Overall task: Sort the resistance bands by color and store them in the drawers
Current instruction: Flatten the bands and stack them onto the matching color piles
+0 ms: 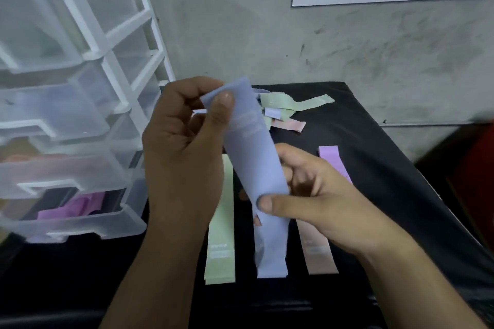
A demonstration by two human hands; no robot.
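Mid-sort: left hand [184, 141] and right hand [315, 195] both pinching blue band [248, 147], frame centre. Next, guessing: onto blue pile [271, 248] below.

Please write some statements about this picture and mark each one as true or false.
1. The left hand and the right hand both pinch the blue band. True.
2. The bottom drawer holds a green band. False: a purple band lies in it.
3. A green band lies flat on the table. True.
4. The drawer unit stands to the right of the hands. False: it stands to their left.
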